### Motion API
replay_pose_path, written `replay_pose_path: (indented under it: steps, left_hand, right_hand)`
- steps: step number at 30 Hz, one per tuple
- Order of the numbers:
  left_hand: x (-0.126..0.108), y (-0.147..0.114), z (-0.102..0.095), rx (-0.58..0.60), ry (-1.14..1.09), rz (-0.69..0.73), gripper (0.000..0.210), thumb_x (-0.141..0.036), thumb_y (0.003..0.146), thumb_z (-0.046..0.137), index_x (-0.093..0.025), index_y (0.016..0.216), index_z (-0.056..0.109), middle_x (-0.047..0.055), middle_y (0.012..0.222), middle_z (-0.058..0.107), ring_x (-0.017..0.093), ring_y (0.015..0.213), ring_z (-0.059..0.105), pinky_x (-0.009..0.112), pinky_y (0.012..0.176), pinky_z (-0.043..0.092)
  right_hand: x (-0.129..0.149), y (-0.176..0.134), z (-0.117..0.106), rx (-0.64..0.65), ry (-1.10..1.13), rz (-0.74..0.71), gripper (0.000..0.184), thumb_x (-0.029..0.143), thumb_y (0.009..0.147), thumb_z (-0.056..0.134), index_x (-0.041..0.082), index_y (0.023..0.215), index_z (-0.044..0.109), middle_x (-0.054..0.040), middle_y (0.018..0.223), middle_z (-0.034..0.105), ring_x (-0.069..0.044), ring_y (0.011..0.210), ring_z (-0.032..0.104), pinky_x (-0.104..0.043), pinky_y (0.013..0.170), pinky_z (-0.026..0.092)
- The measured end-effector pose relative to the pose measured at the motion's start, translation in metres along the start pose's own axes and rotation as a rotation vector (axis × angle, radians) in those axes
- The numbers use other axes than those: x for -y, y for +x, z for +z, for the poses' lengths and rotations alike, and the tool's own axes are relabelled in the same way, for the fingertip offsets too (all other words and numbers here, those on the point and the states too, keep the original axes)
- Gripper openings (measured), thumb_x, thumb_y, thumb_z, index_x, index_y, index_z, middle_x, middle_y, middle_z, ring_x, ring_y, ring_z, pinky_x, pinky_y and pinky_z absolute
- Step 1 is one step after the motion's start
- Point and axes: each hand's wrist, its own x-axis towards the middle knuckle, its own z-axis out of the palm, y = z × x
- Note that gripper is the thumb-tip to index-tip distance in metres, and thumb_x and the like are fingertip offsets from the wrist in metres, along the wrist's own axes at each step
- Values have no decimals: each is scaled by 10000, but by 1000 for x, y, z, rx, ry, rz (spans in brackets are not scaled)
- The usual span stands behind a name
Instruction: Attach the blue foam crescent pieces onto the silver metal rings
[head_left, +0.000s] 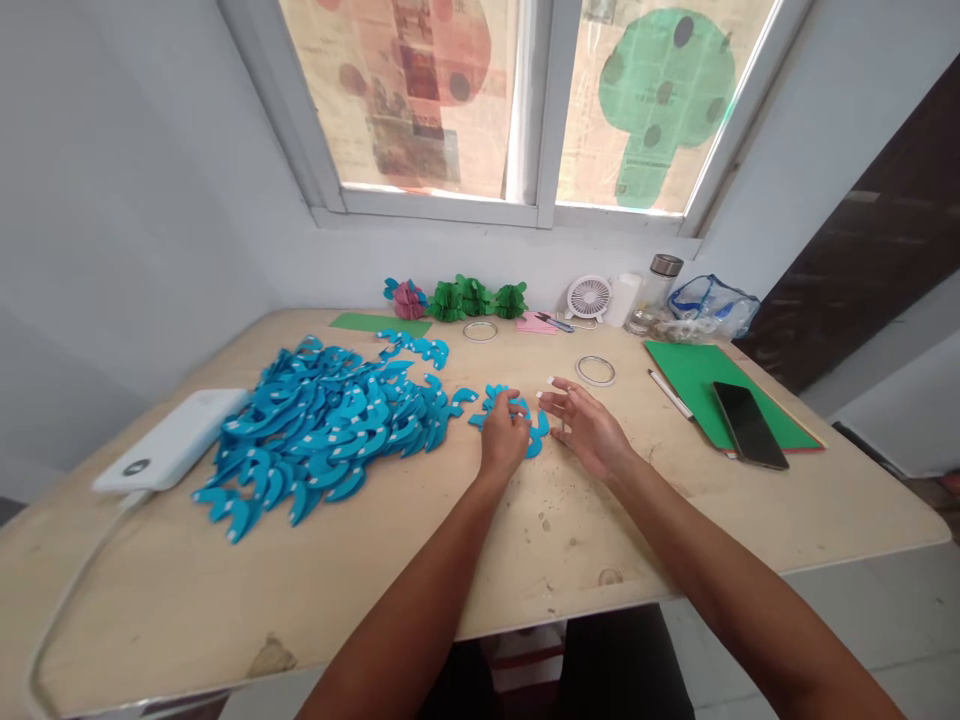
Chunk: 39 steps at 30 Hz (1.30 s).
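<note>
My left hand (505, 435) is closed, its curled fingers on a blue paper piece in a small cluster of blue paper cutouts (535, 440). How its fingertips grip the piece is partly hidden. To the right, my right hand (589, 430) is open, with its fingers spread and small white bits, like pieces of tape, on several fingertips. It hovers beside the cluster. A large heap of curved blue paper cutouts (330, 420) lies to the left, many marked with small white squares.
A white power bank (172, 440) with a cable is at the left. Tape rolls (595, 371) lie behind my hands. Green sheets (675, 375), a phone (750, 425) and a marker (670, 394) lie right. Along the wall stand paper flowers (472, 297), a fan (589, 297) and a bottle (656, 290).
</note>
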Motion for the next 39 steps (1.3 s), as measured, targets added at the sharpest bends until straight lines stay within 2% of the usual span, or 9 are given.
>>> replay_pose_path:
  steps: [5, 14, 19, 23, 28, 34, 39]
  left_hand:
    - [1, 1, 1, 13, -16, -8, 414, -62, 694, 463, -203, 1078, 525, 39, 831, 647, 156, 735, 637, 292, 668, 501]
    - [2, 2, 1, -6, -87, -28, 417, -45, 688, 439, -191, 1072, 516, 49, 859, 654, 159, 763, 644, 289, 688, 509]
    - [0, 3, 0, -2, -139, -59, 417, -46, 682, 452, -186, 1071, 507, 52, 851, 650, 156, 691, 643, 280, 628, 517]
    - [-7, 1, -2, 21, -259, -144, 425, -52, 689, 441, -184, 1091, 482, 51, 862, 638, 147, 639, 645, 260, 556, 520]
    - [-13, 1, -3, 18, -385, -211, 422, -57, 696, 437, -178, 1099, 465, 31, 801, 623, 139, 630, 648, 256, 556, 532]
    - [-15, 0, -6, -10, -421, -190, 407, -61, 677, 460, -168, 1070, 476, 17, 743, 615, 127, 600, 640, 235, 533, 516]
    - [-24, 1, -10, -75, -432, -176, 332, -189, 710, 519, -160, 1041, 509, 33, 731, 643, 134, 605, 632, 193, 460, 442]
  right_hand:
    - [-9, 7, 6, -61, 42, -15, 296, 432, 765, 579, 285, 1022, 579, -31, 1032, 656, -198, 1026, 576, -312, 752, 452]
    - [-25, 9, 11, -53, -61, -104, 368, 447, 739, 607, 275, 1060, 554, -41, 1010, 660, -204, 919, 632, -327, 766, 460]
    - [-40, 16, 9, -36, -93, -182, 406, 472, 754, 594, 253, 1090, 531, -32, 941, 669, -187, 901, 626, -335, 825, 453]
    - [-48, 20, 4, -92, -160, -227, 419, 488, 772, 563, 250, 1112, 510, -19, 871, 674, -173, 851, 630, -344, 837, 454]
    - [-46, 18, 4, -136, -163, -229, 423, 496, 770, 550, 249, 1111, 505, -14, 841, 667, -179, 811, 633, -348, 808, 465]
    - [-39, 16, 2, -164, -141, -226, 415, 501, 755, 566, 262, 1090, 508, -14, 817, 669, -187, 789, 642, -362, 797, 464]
    - [-32, 15, 0, -173, -45, -227, 401, 501, 750, 580, 257, 1060, 511, -12, 788, 682, -194, 785, 656, -354, 796, 458]
